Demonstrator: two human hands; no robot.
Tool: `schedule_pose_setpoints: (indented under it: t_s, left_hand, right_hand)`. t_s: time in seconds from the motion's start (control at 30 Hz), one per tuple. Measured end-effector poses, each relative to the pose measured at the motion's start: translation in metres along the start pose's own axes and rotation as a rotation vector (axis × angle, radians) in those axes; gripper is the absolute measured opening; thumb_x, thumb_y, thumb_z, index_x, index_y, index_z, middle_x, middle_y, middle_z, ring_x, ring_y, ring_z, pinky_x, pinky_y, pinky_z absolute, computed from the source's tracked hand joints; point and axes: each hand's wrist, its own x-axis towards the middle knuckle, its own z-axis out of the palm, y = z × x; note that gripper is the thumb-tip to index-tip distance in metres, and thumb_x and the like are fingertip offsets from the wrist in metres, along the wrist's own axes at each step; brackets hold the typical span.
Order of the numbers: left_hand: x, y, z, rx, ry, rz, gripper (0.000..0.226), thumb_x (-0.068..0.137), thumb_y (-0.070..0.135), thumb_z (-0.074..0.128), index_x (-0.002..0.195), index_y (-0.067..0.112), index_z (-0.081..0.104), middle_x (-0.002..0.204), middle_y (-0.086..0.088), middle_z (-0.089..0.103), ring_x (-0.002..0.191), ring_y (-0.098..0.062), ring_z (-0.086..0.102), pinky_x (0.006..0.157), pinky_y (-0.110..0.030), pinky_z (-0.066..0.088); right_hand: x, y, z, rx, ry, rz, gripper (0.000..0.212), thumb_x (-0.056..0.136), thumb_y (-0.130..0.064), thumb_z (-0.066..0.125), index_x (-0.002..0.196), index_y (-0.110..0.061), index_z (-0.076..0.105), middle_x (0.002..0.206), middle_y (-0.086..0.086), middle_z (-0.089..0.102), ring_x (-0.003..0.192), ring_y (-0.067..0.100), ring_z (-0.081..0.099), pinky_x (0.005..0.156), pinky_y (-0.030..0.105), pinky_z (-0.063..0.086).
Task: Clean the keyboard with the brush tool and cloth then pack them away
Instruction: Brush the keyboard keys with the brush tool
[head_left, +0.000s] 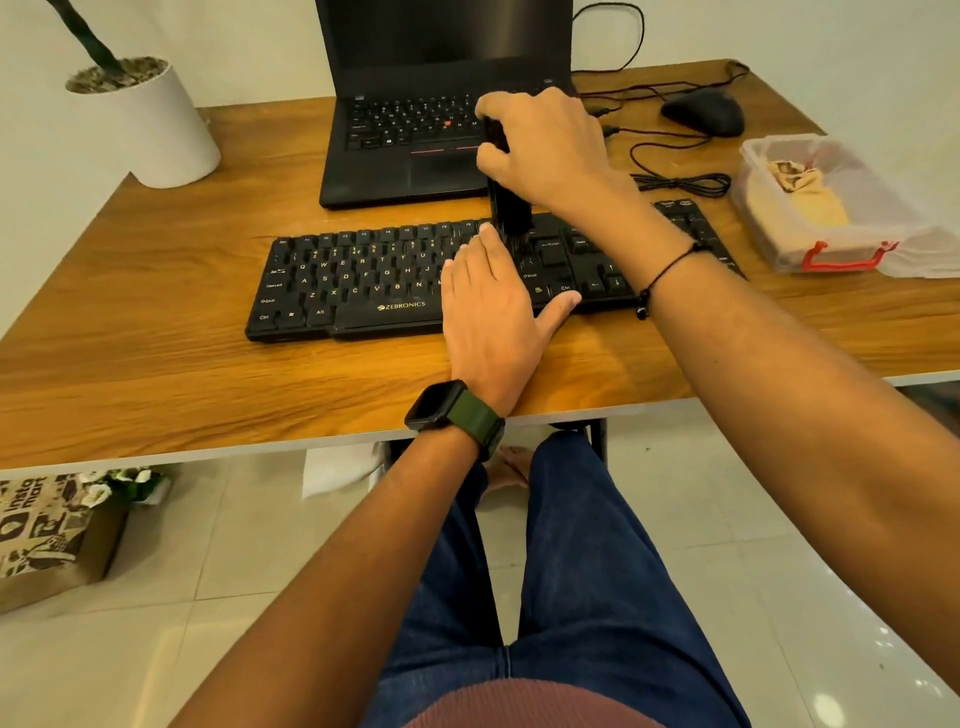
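Note:
A black keyboard (363, 283) lies flat on the wooden desk (156, 322). My right hand (545, 143) grips a black brush tool (508, 208) upright, its bristles touching the keys near the keyboard's upper middle. My left hand (493, 306) lies flat on the keys right of centre, fingers straight and thumb spread, holding the keyboard down. A beige cloth (802, 200) sits inside a clear plastic box (841, 208) at the desk's right side.
An open black laptop (431, 104) stands behind the keyboard. A black mouse (704, 111) and coiled cables (680, 182) lie to its right. A white plant pot (140, 119) stands at the back left. A printed paper bag (47, 535) sits on the floor.

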Motion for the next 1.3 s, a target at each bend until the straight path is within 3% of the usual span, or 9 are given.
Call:
schedule_pose_setpoints:
  t_s: [0.4,0.63,0.8,1.03,1.3]
  left_hand:
    - [-0.002,0.001,-0.003,-0.002,-0.013,0.001,0.099,0.081,0.064,0.049,0.144,-0.004,0.014,0.143,-0.018,0.034,0.134,-0.03,0.029,0.114,-0.04,0.022]
    - [-0.003,0.006,-0.004,0.043,-0.04,0.087,0.099,0.081,0.066,0.046,0.144,-0.003,0.013,0.146,-0.017,0.03,0.136,-0.03,0.027,0.115,-0.038,0.019]
    - [-0.002,0.005,-0.002,0.063,-0.032,0.073,0.098,0.081,0.063,0.05,0.143,-0.005,0.018,0.143,-0.02,0.035,0.134,-0.032,0.031,0.113,-0.04,0.023]
    - [-0.001,0.004,0.0,0.084,-0.031,0.076,0.098,0.081,0.065,0.047,0.143,-0.006,0.017,0.143,-0.02,0.035,0.133,-0.032,0.032,0.113,-0.04,0.024]
    - [-0.001,0.004,-0.001,0.059,-0.055,0.066,0.098,0.082,0.064,0.048,0.144,-0.004,0.014,0.145,-0.019,0.031,0.135,-0.03,0.028,0.114,-0.038,0.02]
  right_hand:
    - [-0.041,0.012,-0.03,0.009,-0.065,-0.039,0.036,0.086,-0.034,0.049,0.12,-0.026,0.058,0.11,0.006,0.064,0.099,0.025,0.058,0.071,0.031,0.043]
    - [-0.017,0.021,-0.027,0.087,0.139,0.055,0.042,0.093,-0.033,0.046,0.134,-0.023,0.045,0.108,0.005,0.064,0.098,0.022,0.06,0.071,0.03,0.045]
    - [-0.001,0.013,-0.005,0.032,0.049,0.04,0.043,0.094,-0.031,0.045,0.136,-0.02,0.041,0.113,0.008,0.063,0.104,0.027,0.06,0.079,0.038,0.052]
    - [-0.01,0.012,-0.009,-0.047,0.008,0.028,0.035,0.091,-0.028,0.046,0.123,-0.018,0.055,0.109,0.008,0.064,0.103,0.028,0.058,0.072,0.033,0.044]
    - [-0.049,0.008,-0.018,-0.076,0.031,-0.006,0.034,0.09,-0.03,0.046,0.121,-0.022,0.057,0.102,0.006,0.065,0.098,0.027,0.059,0.067,0.032,0.038]
